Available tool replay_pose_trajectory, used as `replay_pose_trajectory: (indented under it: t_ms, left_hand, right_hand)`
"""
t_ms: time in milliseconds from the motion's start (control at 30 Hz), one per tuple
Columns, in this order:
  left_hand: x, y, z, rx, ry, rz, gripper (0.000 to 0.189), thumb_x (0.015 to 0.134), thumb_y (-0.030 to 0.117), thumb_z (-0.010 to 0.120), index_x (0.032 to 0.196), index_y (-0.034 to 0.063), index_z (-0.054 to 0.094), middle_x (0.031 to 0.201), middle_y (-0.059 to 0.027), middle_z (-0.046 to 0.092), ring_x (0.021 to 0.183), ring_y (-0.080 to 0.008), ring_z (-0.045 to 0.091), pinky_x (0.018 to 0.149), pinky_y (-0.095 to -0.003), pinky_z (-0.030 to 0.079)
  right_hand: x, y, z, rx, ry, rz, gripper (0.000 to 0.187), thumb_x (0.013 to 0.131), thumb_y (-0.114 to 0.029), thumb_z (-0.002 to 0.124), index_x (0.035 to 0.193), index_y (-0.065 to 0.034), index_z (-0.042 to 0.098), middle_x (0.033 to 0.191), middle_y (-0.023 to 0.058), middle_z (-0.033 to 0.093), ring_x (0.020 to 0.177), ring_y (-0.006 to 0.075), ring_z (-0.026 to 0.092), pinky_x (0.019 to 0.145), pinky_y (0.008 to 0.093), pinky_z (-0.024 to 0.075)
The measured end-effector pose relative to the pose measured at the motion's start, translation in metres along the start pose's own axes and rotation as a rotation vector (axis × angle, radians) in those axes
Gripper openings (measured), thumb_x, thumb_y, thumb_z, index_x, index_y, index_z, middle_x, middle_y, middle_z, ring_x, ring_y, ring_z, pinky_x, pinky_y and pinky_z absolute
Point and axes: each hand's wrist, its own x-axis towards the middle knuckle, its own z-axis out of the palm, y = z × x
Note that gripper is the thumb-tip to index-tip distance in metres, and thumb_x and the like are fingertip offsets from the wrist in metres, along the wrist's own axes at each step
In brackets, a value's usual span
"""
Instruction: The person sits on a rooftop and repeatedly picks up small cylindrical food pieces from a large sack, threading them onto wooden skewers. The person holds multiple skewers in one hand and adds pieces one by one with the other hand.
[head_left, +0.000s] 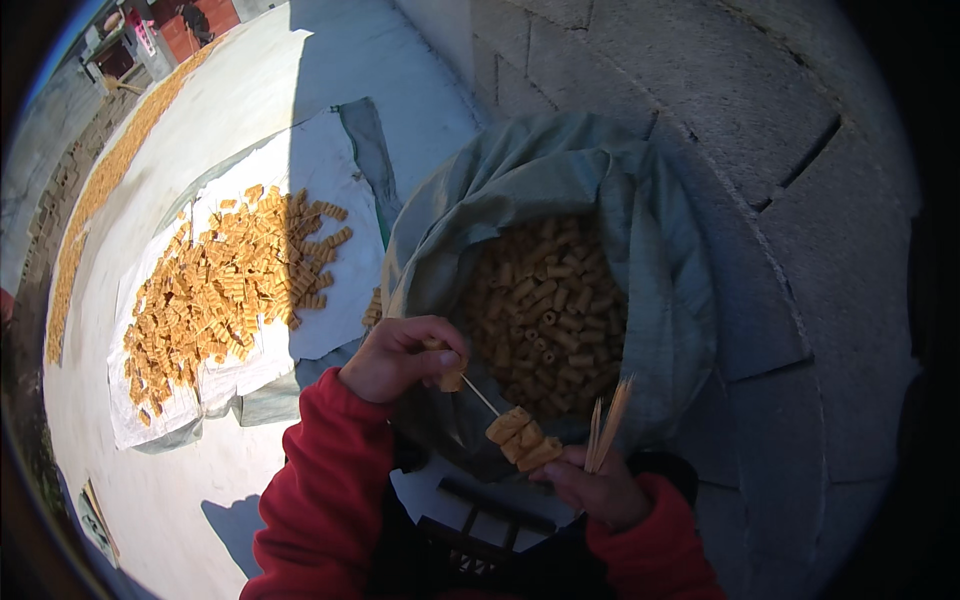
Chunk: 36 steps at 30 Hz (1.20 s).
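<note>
My left hand (405, 358) pinches a short brown tube-shaped food piece (451, 381) at the upper end of a thin bamboo skewer (480, 395). Several golden-brown pieces (523, 439) are threaded side by side on that skewer's lower part. My right hand (596, 484) grips the skewer's low end, and a bundle of bare skewers (616, 414) sticks up from the same hand. Both hands are over the near side of a grey-green woven sack (667, 300), its mouth rolled open. Inside lie many loose hollow tube pieces (555, 315), in shade.
Left of the sack, a white sheet (330, 169) bears a heap of skewered pieces (217, 277). A block wall (675, 75) rises on the right. A band of orange grain-like material (112, 172) curves along the far left. Another person (196, 22) is far off.
</note>
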Motion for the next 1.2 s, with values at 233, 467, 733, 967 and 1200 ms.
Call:
replay_pose_trajectory:
  t_ms: [233, 467, 733, 967, 1200]
  left_hand:
    - [-0.001, 0.001, -0.005, 0.123, -0.109, -0.017, 0.007, 0.085, 0.008, 0.058, 0.089, 0.0027, 0.061, 0.079, -0.0009, 0.059, 0.068, -0.0069, 0.054, 0.060, -0.0212, 0.043]
    - [-0.004, 0.002, -0.009, 0.134, -0.110, -0.032, 0.007, 0.087, 0.009, 0.057, 0.091, 0.0052, 0.062, 0.077, 0.0015, 0.060, 0.066, -0.0048, 0.052, 0.060, -0.0206, 0.043]
    - [-0.004, 0.001, -0.011, 0.158, -0.152, -0.029, 0.006, 0.086, 0.007, 0.057, 0.090, 0.0047, 0.061, 0.078, 0.0014, 0.059, 0.069, -0.0052, 0.053, 0.062, -0.0212, 0.043]
    - [-0.001, -0.010, -0.001, 0.279, -0.212, 0.000, 0.008, 0.086, 0.007, 0.057, 0.090, 0.0019, 0.061, 0.079, 0.0000, 0.058, 0.071, -0.0077, 0.054, 0.066, -0.0228, 0.044]
    - [0.009, -0.014, 0.007, -0.040, 0.212, -0.225, 0.028, 0.088, 0.031, 0.057, 0.098, 0.0044, 0.061, 0.075, -0.0006, 0.058, 0.063, -0.0073, 0.053, 0.055, -0.0225, 0.043]
  right_hand:
    - [-0.001, -0.001, -0.001, -0.011, 0.014, 0.031, 0.021, 0.090, -0.018, 0.054, 0.094, -0.0011, 0.064, 0.054, -0.0050, 0.046, 0.048, 0.0033, 0.040, 0.045, 0.0188, 0.0302]
    - [-0.001, 0.001, -0.003, -0.066, -0.026, 0.027, 0.020, 0.089, -0.018, 0.054, 0.094, -0.0006, 0.065, 0.054, -0.0050, 0.046, 0.047, 0.0026, 0.040, 0.044, 0.0190, 0.0295]
    - [-0.001, -0.002, -0.002, -0.052, -0.036, 0.052, 0.021, 0.089, -0.018, 0.054, 0.094, 0.0003, 0.064, 0.052, -0.0047, 0.046, 0.046, 0.0029, 0.039, 0.044, 0.0192, 0.0292]
    - [0.002, 0.012, 0.001, -0.162, 0.026, 0.012, 0.020, 0.090, -0.018, 0.054, 0.096, -0.0013, 0.064, 0.060, -0.0030, 0.053, 0.054, 0.0035, 0.045, 0.050, 0.0198, 0.0350]
    - [0.004, 0.009, 0.019, -0.230, 0.280, -0.250, 0.018, 0.090, -0.014, 0.053, 0.092, 0.0000, 0.063, 0.064, 0.0004, 0.056, 0.062, 0.0051, 0.051, 0.056, 0.0232, 0.0407]
